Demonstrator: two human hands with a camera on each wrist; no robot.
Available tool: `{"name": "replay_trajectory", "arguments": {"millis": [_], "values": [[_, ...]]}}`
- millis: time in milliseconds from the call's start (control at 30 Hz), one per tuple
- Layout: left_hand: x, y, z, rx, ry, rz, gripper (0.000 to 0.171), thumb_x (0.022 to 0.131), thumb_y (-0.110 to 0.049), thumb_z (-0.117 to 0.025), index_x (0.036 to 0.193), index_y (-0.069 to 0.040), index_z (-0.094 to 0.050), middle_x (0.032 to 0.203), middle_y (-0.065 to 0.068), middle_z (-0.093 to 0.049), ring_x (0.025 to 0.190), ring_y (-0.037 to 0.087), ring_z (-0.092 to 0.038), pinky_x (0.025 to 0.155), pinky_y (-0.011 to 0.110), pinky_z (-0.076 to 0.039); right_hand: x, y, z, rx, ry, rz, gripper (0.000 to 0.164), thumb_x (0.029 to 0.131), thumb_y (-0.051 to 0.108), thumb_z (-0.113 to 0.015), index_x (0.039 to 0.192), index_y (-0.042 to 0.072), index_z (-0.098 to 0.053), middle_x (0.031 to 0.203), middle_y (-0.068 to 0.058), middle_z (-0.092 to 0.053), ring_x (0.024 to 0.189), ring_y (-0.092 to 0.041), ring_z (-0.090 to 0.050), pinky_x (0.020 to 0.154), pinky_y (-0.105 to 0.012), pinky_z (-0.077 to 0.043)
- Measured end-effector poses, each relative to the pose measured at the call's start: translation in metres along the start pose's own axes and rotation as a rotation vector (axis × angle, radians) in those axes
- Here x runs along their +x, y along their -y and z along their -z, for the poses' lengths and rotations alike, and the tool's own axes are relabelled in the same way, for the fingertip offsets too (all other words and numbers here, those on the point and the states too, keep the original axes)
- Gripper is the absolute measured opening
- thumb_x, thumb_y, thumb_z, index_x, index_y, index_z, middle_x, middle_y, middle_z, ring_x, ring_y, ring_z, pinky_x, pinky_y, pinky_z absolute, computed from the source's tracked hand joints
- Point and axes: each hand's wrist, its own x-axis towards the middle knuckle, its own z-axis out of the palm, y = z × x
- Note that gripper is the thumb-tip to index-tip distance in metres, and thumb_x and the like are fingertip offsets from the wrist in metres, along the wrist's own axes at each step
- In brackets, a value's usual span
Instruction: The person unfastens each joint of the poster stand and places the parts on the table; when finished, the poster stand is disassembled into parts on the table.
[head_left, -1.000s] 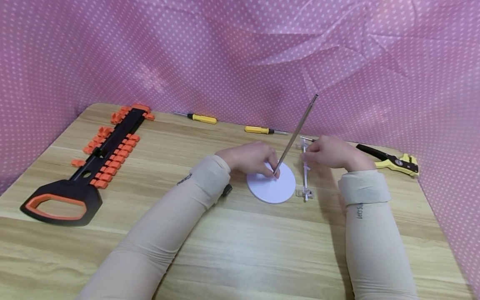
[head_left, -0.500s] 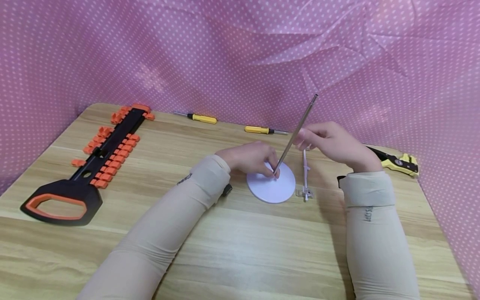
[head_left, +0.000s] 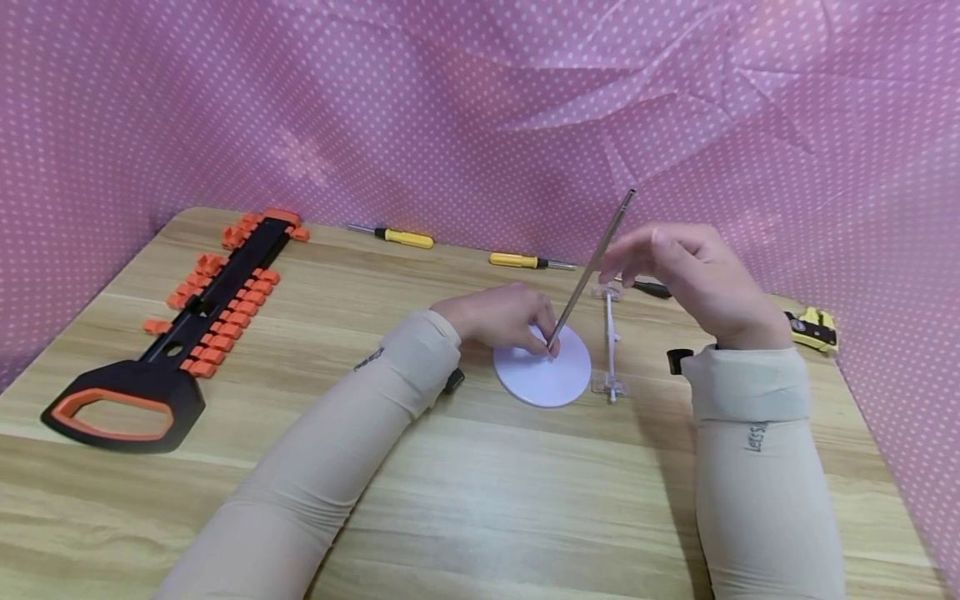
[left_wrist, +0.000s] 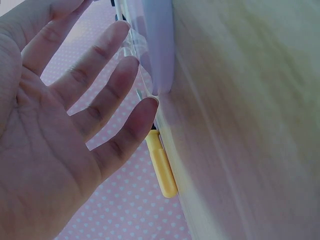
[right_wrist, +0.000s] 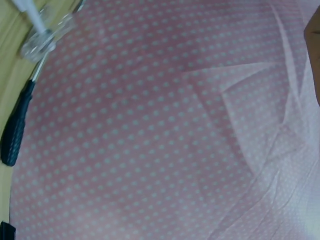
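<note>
In the head view my left hand (head_left: 506,317) pinches the foot of a thin metal rod (head_left: 596,254) at the middle of a white round disc (head_left: 547,387). The rod leans up to the right. My right hand (head_left: 701,271) is raised beside the rod's upper half, fingers loosely bent with nothing seen in them; whether a fingertip touches the rod, I cannot tell. Under it lies a thin white bar (head_left: 611,342) with clear plastic pieces (head_left: 606,383) at its ends. The left wrist view has my left hand's spread fingers (left_wrist: 90,75) beside the disc's edge (left_wrist: 160,50).
Two yellow-handled screwdrivers (head_left: 408,239) lie along the back edge. A black-handled screwdriver (head_left: 652,289) and yellow-and-black pliers (head_left: 817,332) lie at right, partly behind my right hand. A black rack with orange clips (head_left: 232,275) lies at left.
My right hand has left the white bar's far end, risen beside the rod and drawn back to the right, its fingers loosening. The left hand, rod and disc stay put.
</note>
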Motion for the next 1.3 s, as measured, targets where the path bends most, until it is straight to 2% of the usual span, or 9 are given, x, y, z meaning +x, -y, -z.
{"name": "replay_trajectory", "arguments": {"millis": [100, 200, 333, 533, 733, 933, 1133, 1300], "values": [[0.000, 0.001, 0.000, -0.006, 0.002, 0.005, 0.012, 0.098, -0.018, -0.076, 0.101, -0.027, -0.084, 0.122, -0.006, -0.076, 0.120, 0.011, -0.063, 0.108, 0.031, -0.047, 0.000, 0.003, -0.001, 0.005, 0.019, 0.033, 0.050, 0.113, 0.035, -0.052, 0.116, -0.011, -0.071, 0.109, -0.011, -0.079, 0.101, -0.021, -0.074, 0.091, -0.031, -0.056], [0.000, 0.001, -0.001, -0.011, 0.002, 0.010, 0.012, 0.098, -0.019, -0.076, 0.101, -0.028, -0.084, 0.121, -0.007, -0.076, 0.120, 0.011, -0.063, 0.106, 0.031, -0.048, 0.001, 0.009, -0.006, 0.000, 0.003, 0.039, 0.047, 0.112, 0.031, -0.054, 0.116, -0.013, -0.070, 0.108, -0.009, -0.079, 0.099, -0.020, -0.074, 0.089, -0.031, -0.057], [-0.001, 0.000, 0.000, -0.008, 0.000, 0.011, 0.012, 0.098, -0.019, -0.077, 0.101, -0.027, -0.084, 0.121, -0.006, -0.076, 0.120, 0.011, -0.063, 0.106, 0.031, -0.048, 0.002, 0.015, -0.013, 0.007, -0.076, 0.028, 0.042, 0.110, 0.024, -0.058, 0.117, -0.016, -0.067, 0.104, -0.008, -0.078, 0.094, -0.019, -0.074, 0.087, -0.031, -0.058], [-0.001, -0.001, 0.000, -0.004, -0.004, 0.014, 0.011, 0.098, -0.020, -0.077, 0.102, -0.026, -0.084, 0.124, -0.005, -0.075, 0.123, 0.012, -0.063, 0.109, 0.032, -0.048, 0.002, 0.016, -0.018, 0.053, -0.175, 0.032, 0.038, 0.108, 0.021, -0.062, 0.117, -0.015, -0.067, 0.101, -0.010, -0.078, 0.095, -0.019, -0.075, 0.092, -0.032, -0.061], [-0.001, -0.001, -0.001, -0.004, -0.007, 0.025, 0.012, 0.098, -0.020, -0.077, 0.103, -0.027, -0.084, 0.125, -0.005, -0.074, 0.124, 0.013, -0.063, 0.109, 0.033, -0.048, 0.004, 0.012, -0.018, 0.108, -0.174, 0.053, 0.021, 0.107, 0.015, -0.062, 0.118, 0.000, -0.073, 0.103, -0.007, -0.078, 0.095, -0.018, -0.074, 0.089, -0.032, -0.061], [0.000, 0.000, -0.002, 0.002, -0.010, 0.021, 0.012, 0.098, -0.020, -0.078, 0.104, -0.028, -0.085, 0.124, -0.005, -0.074, 0.122, 0.012, -0.063, 0.108, 0.032, -0.048, 0.007, 0.012, -0.020, 0.132, -0.158, 0.054, 0.019, 0.107, 0.006, -0.059, 0.118, 0.005, -0.074, 0.105, -0.005, -0.078, 0.095, -0.018, -0.074, 0.088, -0.032, -0.060], [0.000, 0.000, -0.002, 0.007, -0.014, 0.014, 0.011, 0.098, -0.021, -0.078, 0.104, -0.028, -0.085, 0.123, -0.005, -0.075, 0.121, 0.012, -0.064, 0.108, 0.032, -0.049, 0.009, 0.014, -0.026, 0.146, -0.173, 0.059, 0.021, 0.103, -0.006, -0.058, 0.113, 0.003, -0.074, 0.103, -0.007, -0.078, 0.091, -0.018, -0.073, 0.085, -0.031, -0.060], [0.000, 0.001, -0.002, 0.008, -0.013, 0.017, 0.011, 0.098, -0.022, -0.078, 0.103, -0.028, -0.085, 0.123, -0.006, -0.075, 0.121, 0.012, -0.064, 0.108, 0.032, -0.049, 0.010, 0.016, -0.031, 0.146, -0.204, 0.024, 0.025, 0.098, -0.016, -0.055, 0.107, -0.001, -0.073, 0.102, -0.010, -0.078, 0.090, -0.020, -0.073, 0.084, -0.031, -0.061]]}}
